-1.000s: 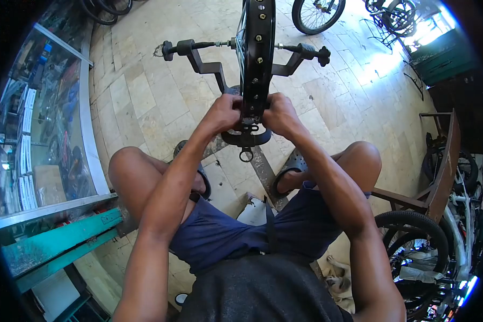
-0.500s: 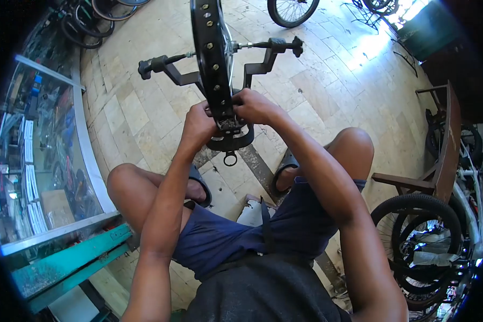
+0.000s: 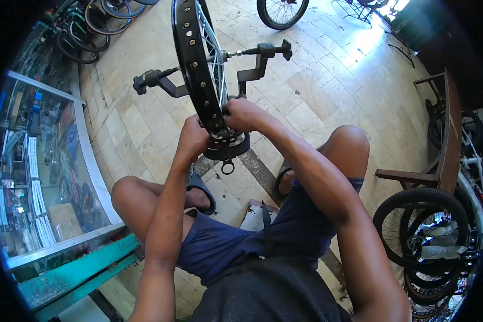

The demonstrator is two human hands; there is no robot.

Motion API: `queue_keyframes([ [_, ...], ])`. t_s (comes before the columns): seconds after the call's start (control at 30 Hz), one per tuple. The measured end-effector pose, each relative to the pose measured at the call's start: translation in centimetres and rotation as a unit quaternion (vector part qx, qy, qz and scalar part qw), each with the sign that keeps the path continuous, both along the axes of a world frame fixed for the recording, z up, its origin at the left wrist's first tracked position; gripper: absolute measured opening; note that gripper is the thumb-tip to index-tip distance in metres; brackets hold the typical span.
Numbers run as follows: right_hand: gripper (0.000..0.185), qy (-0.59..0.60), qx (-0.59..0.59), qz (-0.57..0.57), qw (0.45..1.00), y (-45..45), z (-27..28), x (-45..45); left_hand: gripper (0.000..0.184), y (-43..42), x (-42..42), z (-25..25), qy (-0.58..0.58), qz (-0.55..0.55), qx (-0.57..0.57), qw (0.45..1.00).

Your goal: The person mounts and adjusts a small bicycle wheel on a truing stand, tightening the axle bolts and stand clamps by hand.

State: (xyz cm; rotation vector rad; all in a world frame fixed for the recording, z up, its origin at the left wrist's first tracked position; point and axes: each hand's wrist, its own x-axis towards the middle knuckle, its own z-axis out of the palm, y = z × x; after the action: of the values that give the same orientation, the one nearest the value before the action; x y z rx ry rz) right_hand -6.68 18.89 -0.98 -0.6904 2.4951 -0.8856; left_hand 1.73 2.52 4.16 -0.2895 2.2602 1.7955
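A black bicycle rim (image 3: 196,67) with silver spokes stands upright in a black truing stand (image 3: 250,74), its hub between the two arms. At the rim's lower left side is my left hand (image 3: 193,138), its fingers bent and mostly hidden behind the rim. On the right side, my right hand (image 3: 241,114) has its fingers curled in by the spokes and the rim; the fingertips are hidden. What either hand grips cannot be made out. Below the hands, a metal ring (image 3: 228,167) hangs from the front of the stand.
A glass display case (image 3: 53,172) is at the left, above a green bench (image 3: 83,264). Bicycle wheels (image 3: 421,228) and a brown wooden frame (image 3: 446,134) stand at the right. Another wheel (image 3: 282,12) is at the top, with several bicycles (image 3: 88,32) at the upper left.
The view has turned, so the wheel, stand and both hands now appear further left and slightly lower. Both hands have stayed at the lower part of the rim.
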Motion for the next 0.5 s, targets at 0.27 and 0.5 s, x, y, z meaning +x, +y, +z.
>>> queue_keyframes([
  [0.27, 0.027, -0.080, -0.126, -0.033, 0.988, 1.0, 0.2, 1.3, 0.036, -2.0, -0.9, -3.9, 0.042, -0.035, -0.055, 0.997],
  [0.5, 0.032, 0.035, -0.136, -0.037, 0.989, 0.1, -1.9, 2.4, 0.039, -1.8, -1.0, -4.4, 0.069, -0.036, -0.070, 0.995],
])
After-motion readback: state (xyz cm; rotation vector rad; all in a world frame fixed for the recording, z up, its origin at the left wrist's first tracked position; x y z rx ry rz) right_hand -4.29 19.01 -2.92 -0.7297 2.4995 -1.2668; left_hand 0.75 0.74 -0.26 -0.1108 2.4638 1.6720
